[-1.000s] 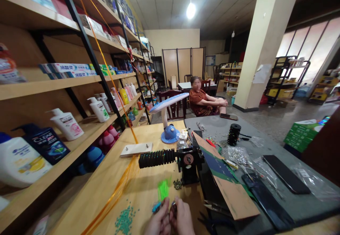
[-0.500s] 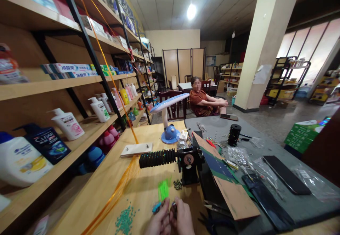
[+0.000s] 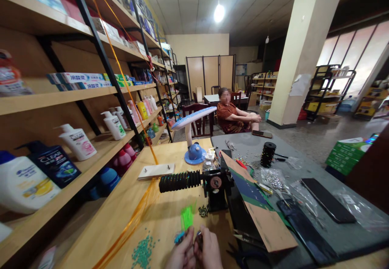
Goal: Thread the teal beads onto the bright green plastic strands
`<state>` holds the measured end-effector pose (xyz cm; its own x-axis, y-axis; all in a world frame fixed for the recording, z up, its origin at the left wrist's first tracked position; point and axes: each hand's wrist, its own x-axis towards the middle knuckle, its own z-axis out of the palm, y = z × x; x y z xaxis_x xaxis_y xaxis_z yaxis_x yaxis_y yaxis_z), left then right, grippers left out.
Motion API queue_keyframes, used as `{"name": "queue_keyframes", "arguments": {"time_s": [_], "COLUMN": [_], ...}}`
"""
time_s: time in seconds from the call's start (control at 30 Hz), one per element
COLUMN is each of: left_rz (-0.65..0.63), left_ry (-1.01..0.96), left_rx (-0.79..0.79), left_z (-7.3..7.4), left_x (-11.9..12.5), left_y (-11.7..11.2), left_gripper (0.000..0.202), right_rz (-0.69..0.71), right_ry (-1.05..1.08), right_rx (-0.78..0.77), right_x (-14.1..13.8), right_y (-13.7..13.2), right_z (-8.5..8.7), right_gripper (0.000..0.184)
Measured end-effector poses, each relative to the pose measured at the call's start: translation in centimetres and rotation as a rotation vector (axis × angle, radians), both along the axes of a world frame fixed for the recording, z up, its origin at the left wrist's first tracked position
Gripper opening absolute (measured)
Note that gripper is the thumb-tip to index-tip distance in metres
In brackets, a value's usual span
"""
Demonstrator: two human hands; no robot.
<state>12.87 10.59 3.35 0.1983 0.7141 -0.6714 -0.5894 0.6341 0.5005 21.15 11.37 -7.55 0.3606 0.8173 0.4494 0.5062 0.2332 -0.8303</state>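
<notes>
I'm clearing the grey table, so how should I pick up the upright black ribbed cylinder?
Come from above and close the fingers around its middle: the black ribbed cylinder stands upright and narrow, its top is free, and its ribs should give grip.

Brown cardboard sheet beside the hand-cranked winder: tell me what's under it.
The cardboard sheet lies across a black surface that shows along its left edge; its underside and anything directly beneath it are covered and cannot be seen.

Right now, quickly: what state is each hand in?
Left hand: closed, holding a small teal-blue piece.
Right hand: closed, apparently holding a small dark metal piece; too small to identify.
</notes>
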Motion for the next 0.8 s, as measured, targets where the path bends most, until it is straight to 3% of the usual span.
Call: {"name": "queue_keyframes", "arguments": {"time_s": [0.17,0.4,0.63,0.8], "left_rz": [-0.001,-0.008,-0.008,-0.015], "left_ry": [0.006,-0.009,0.045,0.025], "left_rx": [-0.026,-0.011,-0.011,-0.001], "left_z": [0.2,0.4,0.1,-0.6], "left_x": [0.0,0.2,0.1,-0.2], "left_y": [-0.1,0.0,0.0,0.0], "left_gripper": [0.033,0.037,0.033,0.037], "right_rz": [0.005,0.082,0.010,0.060], "right_ry": [-0.013,0.122,0.006,0.038], "right_rx": [0.027,-0.039,0.044,-0.075], "right_x": [0.3,-0.1,0.7,0.5], "right_y": [-0.1,0.1,-0.6,-0.3], "right_z": [-0.8,-0.4,1.2,1.4], "right_gripper": [0.050,0.072,0.055,0.054]}}
